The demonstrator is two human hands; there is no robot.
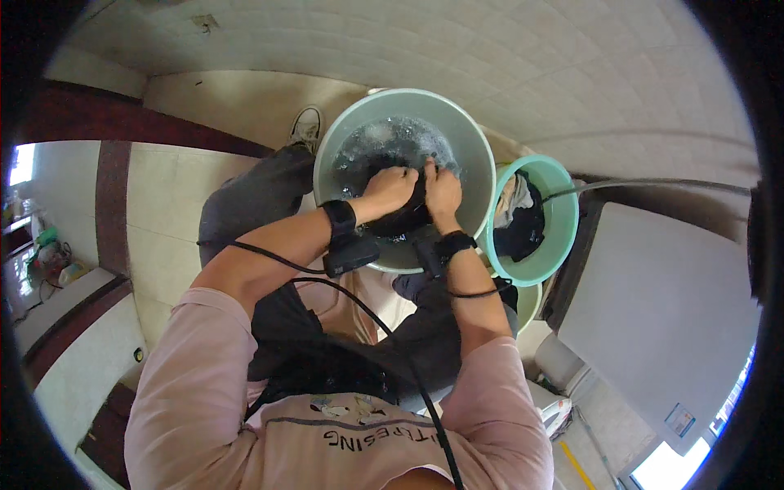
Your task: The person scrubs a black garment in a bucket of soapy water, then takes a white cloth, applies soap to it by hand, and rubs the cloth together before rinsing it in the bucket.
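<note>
A large pale grey-green plastic basin (481,153) stands before me, holding sudsy water (392,131). Inside it, both fists grip one dark wet cloth (401,219), likely a garment. My left hand (392,187) is closed on the cloth near the basin's middle. Close by to its right, my right hand (443,191) holds another part of the same cloth. The lower part of the cloth hangs into the water, where its outline is lost.
A mint-green bucket (566,226) with dark and light clothes (519,226) stands against the basin's right side. A grey hose (649,182) runs from it past a large white appliance (661,306). A tiled wall (527,55) rises behind. Black cables (380,321) trail from my wrist devices.
</note>
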